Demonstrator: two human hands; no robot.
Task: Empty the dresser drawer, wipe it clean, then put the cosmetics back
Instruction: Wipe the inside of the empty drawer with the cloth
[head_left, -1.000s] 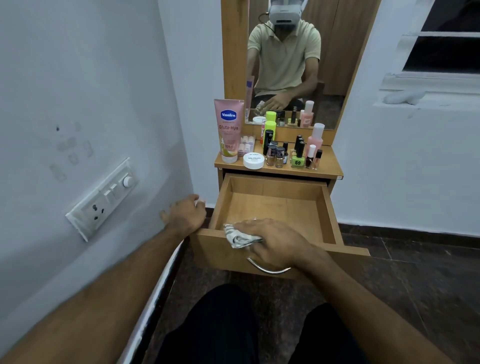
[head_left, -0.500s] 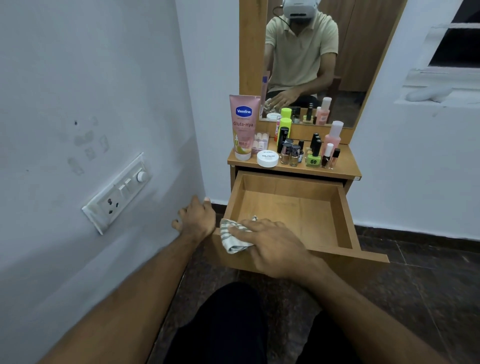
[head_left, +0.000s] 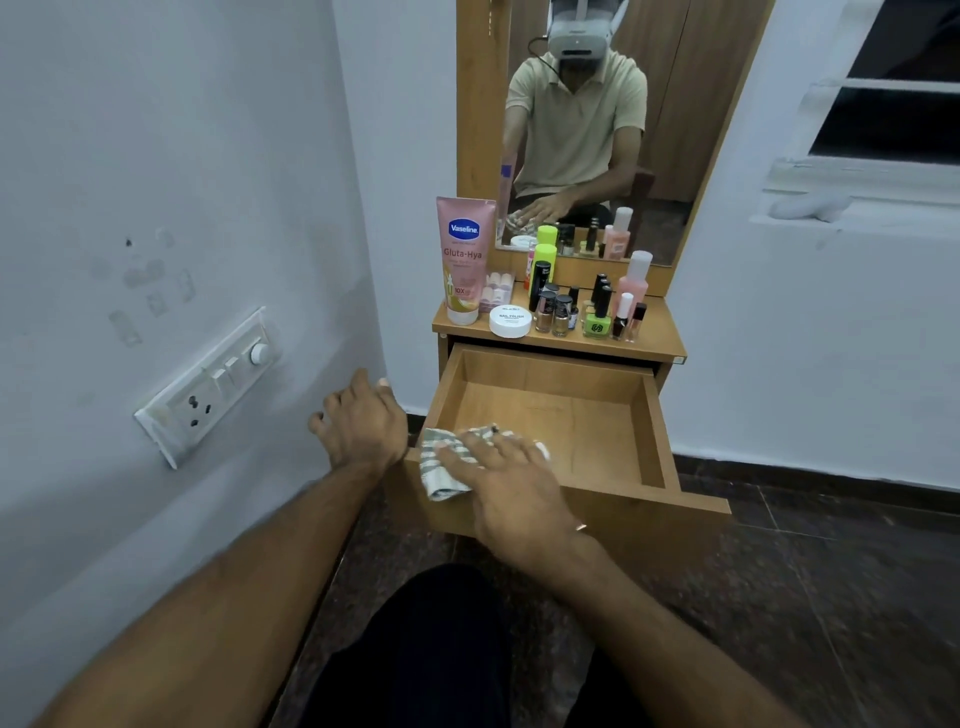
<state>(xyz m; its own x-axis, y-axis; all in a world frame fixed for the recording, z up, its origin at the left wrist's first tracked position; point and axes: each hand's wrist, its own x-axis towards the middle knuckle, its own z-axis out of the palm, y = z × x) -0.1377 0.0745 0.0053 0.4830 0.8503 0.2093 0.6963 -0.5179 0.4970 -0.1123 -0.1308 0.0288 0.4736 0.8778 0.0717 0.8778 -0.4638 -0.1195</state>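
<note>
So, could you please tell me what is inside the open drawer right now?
Only a striped cloth at the near left corner, pressed down by the right hand. The rest of the drawer floor shows bare wood; the hand hides part of the cloth.

A room at home, likely a bedroom; small wooden dresser (head_left: 670, 340) with a tall mirror (head_left: 675, 130); makeup bottles (head_left: 561, 312) on top; window (head_left: 893, 104); wall switches (head_left: 208, 384).

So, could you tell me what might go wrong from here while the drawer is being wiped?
The drawer is pulled far out, and the right hand presses the cloth near its front left corner; hard pressure might strain or tip it. The small nail polish bottles stand crowded on the dresser top directly above, so jolting could topple one into the drawer.
</note>
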